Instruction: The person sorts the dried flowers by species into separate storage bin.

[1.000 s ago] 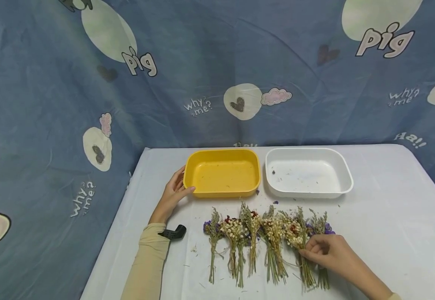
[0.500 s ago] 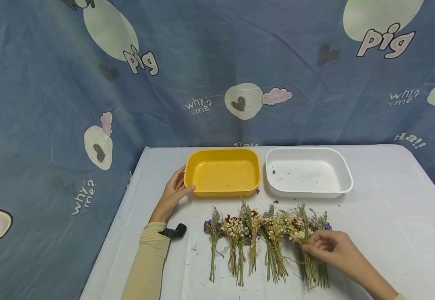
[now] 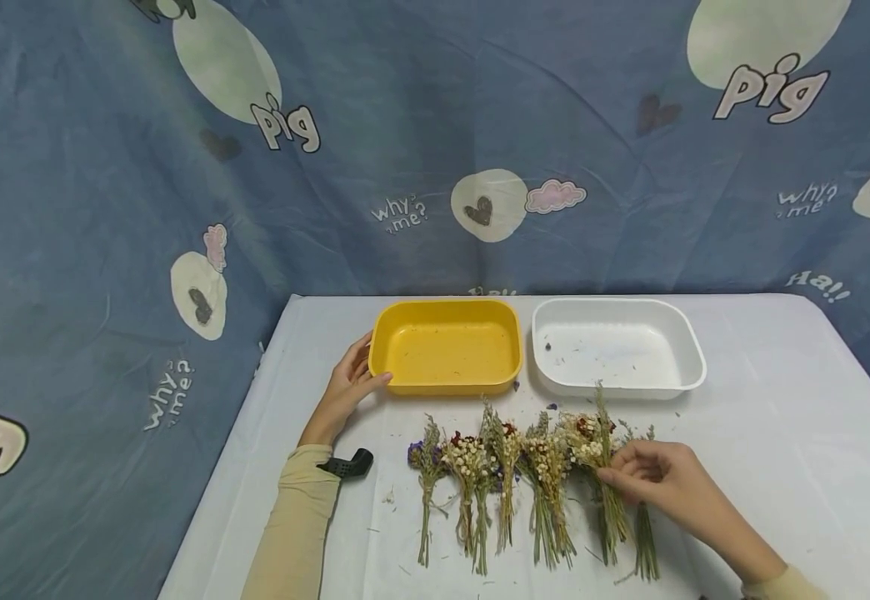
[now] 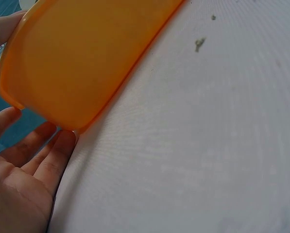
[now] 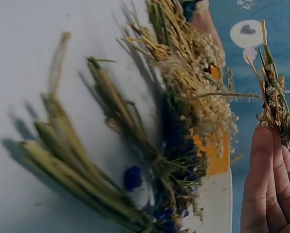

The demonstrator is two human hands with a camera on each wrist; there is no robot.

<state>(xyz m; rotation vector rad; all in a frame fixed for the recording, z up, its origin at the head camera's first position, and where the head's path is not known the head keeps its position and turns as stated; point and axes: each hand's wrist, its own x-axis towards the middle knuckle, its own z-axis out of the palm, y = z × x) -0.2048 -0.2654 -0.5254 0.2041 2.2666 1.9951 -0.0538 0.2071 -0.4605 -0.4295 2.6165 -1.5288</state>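
Note:
My left hand point(image 3: 341, 396) holds the left end of a yellow tray point(image 3: 442, 389), its thumb on the rim and the fingertips against the outer wall in the left wrist view. My right hand point(image 3: 663, 483) pinches a small bunch of dried flowers point(image 5: 273, 97) by its stems, between thumb and fingers. In the right wrist view that bunch is raised above the others, and a thin strand of twine point(image 5: 227, 95) sticks out from it. Beneath it lie another bunch with cream and red heads point(image 3: 588, 437) and a purple-flowered bunch point(image 3: 645, 542), partly covered by the hand.
Several more dried bunches point(image 3: 465, 467) lie in a row to the left. Behind them stands a white tray point(image 3: 615, 390) with small crumbs inside, beside the yellow one. Bits of petal and stem dot the white tablecloth point(image 3: 780, 417). A printed blue curtain point(image 3: 375, 125) hangs behind.
My right hand has drawn a bunch upward and away from the bunches at the right end of the row. The left hand stays on the yellow tray.

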